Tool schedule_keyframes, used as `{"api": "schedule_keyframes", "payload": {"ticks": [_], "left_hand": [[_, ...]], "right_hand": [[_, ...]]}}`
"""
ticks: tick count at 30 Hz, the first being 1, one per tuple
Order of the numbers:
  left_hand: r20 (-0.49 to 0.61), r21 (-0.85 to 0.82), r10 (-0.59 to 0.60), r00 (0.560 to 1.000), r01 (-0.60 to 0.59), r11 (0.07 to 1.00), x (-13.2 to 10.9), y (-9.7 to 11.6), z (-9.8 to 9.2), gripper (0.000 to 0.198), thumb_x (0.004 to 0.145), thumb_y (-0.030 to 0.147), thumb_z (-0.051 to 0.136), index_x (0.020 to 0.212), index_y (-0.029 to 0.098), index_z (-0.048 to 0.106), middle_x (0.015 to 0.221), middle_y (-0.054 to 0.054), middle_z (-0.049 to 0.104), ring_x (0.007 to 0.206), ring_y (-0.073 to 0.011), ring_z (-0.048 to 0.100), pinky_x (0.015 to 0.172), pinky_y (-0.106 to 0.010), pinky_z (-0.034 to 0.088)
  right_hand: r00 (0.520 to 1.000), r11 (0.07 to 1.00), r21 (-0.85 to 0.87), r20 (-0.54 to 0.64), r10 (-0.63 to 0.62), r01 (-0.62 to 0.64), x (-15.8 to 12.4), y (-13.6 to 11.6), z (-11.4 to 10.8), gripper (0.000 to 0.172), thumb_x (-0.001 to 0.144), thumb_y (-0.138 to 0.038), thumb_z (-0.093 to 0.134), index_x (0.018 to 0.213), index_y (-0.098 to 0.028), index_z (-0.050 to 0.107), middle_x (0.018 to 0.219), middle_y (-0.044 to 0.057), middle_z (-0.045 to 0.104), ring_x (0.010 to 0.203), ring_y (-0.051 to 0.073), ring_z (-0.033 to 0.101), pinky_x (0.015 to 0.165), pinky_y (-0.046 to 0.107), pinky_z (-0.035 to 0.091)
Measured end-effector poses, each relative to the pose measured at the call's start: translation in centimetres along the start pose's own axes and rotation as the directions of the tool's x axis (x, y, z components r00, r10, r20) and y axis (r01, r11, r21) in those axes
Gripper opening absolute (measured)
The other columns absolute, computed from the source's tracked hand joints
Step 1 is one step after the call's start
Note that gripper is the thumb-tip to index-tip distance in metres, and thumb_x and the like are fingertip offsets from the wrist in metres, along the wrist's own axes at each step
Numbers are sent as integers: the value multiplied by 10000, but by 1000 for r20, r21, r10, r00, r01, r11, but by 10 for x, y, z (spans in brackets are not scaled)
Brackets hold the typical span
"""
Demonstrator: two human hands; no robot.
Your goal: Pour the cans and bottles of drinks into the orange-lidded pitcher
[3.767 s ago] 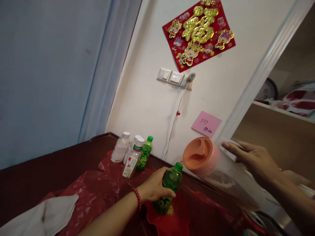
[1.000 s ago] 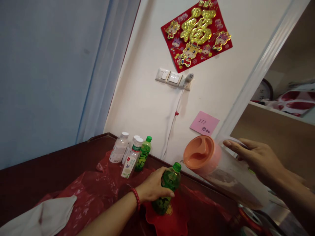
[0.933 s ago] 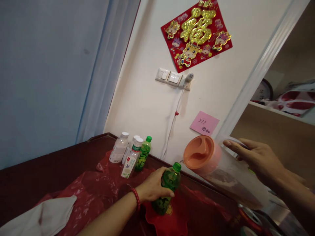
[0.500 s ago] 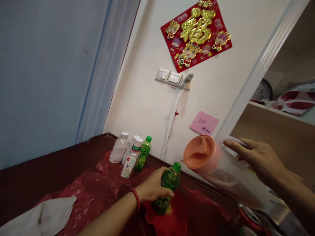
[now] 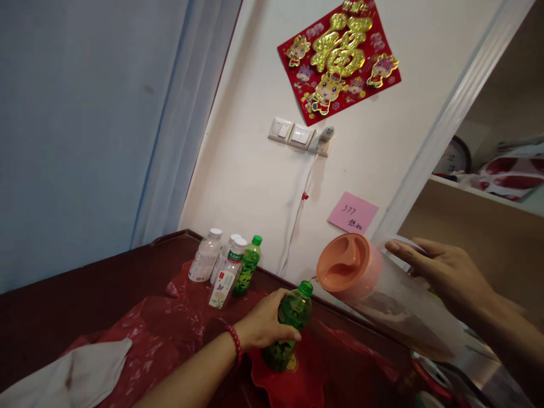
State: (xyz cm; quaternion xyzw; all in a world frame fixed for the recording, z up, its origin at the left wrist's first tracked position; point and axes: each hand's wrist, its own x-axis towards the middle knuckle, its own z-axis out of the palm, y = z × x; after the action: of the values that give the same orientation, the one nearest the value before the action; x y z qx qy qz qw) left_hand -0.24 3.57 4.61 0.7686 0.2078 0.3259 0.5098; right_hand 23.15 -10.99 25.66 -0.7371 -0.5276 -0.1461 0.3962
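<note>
Green bottle (image 5: 290, 317) in left hand (image 5: 266, 326)

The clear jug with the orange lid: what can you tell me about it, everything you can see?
The jug is see-through plastic by the look of it, with a round orange lid that has a moulded recess. It is tipped far over, lid end towards the capped green bottle that the left hand grips. A little pale liquid lies along its lower side. The right hand holds it from above, near the handle.
</note>
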Motion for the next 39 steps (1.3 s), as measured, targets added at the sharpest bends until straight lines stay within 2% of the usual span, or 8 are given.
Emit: {"api": "schedule_keyframes", "payload": {"ticks": [10, 26, 39], "left_hand": [[2, 13, -2, 1000, 2, 1000, 0, 0, 0, 683, 568, 184, 890, 1196, 178, 623, 1135, -78, 709, 1048, -301, 638, 897, -378, 496], [6, 24, 17, 1000, -17, 1000, 1, -2, -1, 671, 577, 208, 890, 1192, 201, 621, 1148, -64, 706, 1067, -294, 637, 921, -382, 494], [8, 19, 15, 1000, -15, 1000, 1, -5, -1, 685, 569, 198, 898, 1197, 199, 622, 1152, -67, 706, 1086, -301, 628, 924, -376, 497]], "right_hand": [[996, 998, 1, 73, 56, -56, 3, 4, -3, 817, 614, -968, 591, 799, -181, 707, 601, 13, 506, 628, 238, 498, 515, 278, 322], [997, 998, 17, 46, 54, -55, 1, 2, -3, 786, 610, -955, 597, 759, -189, 686, 635, 14, 522, 652, 237, 498, 534, 283, 308], [997, 999, 44, 74, -7, 3, 0, 3, -5, 669, 692, -888, 631, 718, -223, 706, 639, 30, 522, 655, 262, 491, 539, 317, 340]]}}
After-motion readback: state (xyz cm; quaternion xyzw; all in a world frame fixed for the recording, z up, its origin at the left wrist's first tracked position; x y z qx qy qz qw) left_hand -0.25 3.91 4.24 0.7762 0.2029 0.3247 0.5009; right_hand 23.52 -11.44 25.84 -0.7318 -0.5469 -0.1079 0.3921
